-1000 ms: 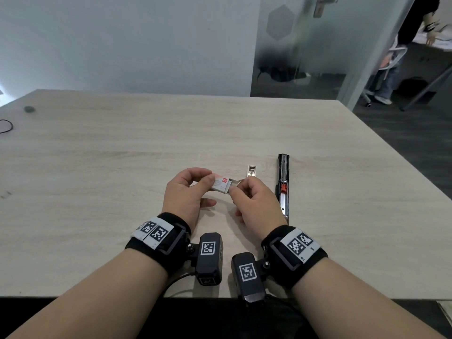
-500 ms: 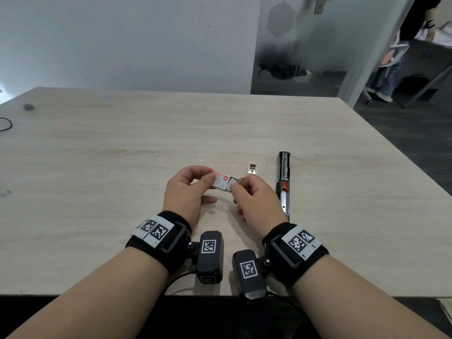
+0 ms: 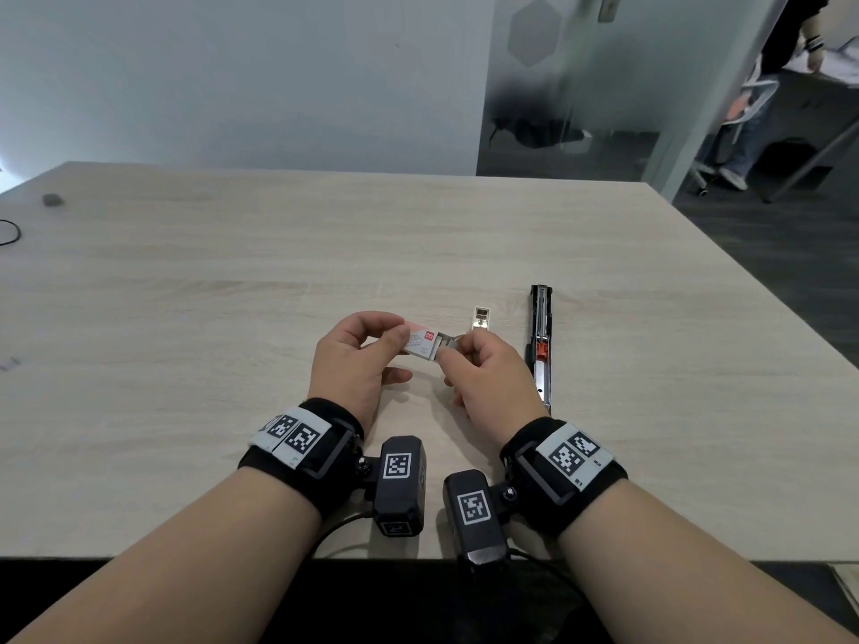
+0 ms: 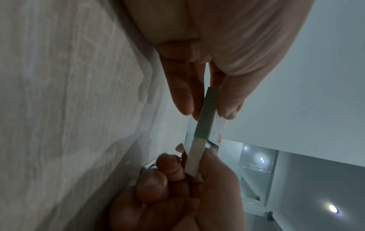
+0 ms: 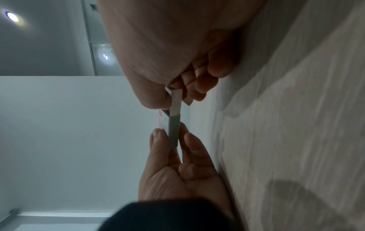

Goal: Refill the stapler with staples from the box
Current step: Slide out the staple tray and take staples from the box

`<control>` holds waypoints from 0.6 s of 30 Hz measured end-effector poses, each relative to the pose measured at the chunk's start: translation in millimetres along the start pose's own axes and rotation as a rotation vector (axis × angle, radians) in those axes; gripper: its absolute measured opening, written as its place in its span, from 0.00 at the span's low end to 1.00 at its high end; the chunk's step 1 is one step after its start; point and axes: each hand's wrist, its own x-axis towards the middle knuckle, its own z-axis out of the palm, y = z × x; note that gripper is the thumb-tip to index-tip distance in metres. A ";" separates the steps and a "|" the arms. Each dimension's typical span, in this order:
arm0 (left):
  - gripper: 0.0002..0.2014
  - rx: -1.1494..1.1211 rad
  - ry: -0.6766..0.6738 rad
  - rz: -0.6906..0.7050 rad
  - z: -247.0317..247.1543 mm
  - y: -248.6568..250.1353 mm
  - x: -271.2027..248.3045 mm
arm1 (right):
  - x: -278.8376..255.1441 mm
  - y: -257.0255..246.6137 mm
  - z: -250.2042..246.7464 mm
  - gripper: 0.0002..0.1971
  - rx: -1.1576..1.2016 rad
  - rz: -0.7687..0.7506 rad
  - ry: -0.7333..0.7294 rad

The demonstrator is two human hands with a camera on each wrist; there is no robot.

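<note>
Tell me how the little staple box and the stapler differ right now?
The staple box is short, pale and held above the table by both hands; the stapler is long, black and metal, lying untouched on the table. The box's tray is slid partly out; the stapler lies fully unfolded. Both are opened.

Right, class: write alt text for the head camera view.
Two hands hold a small staple box above a wooden table: the left hand grips its sleeve, the right hand pinches its inner tray. An opened stapler lies to the right.
</note>
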 end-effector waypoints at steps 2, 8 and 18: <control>0.05 0.004 0.003 0.003 -0.1 -0.6 0.6 | -0.4 0.4 -0.5 0.11 0.023 -0.003 -0.007; 0.03 0.054 0.034 0.016 -1.0 -3.2 3.0 | 0.1 1.8 -0.3 0.10 0.064 -0.007 0.001; 0.01 0.347 0.082 -0.149 -20.3 3.3 37.2 | -0.8 2.2 -1.3 0.08 0.100 -0.014 -0.014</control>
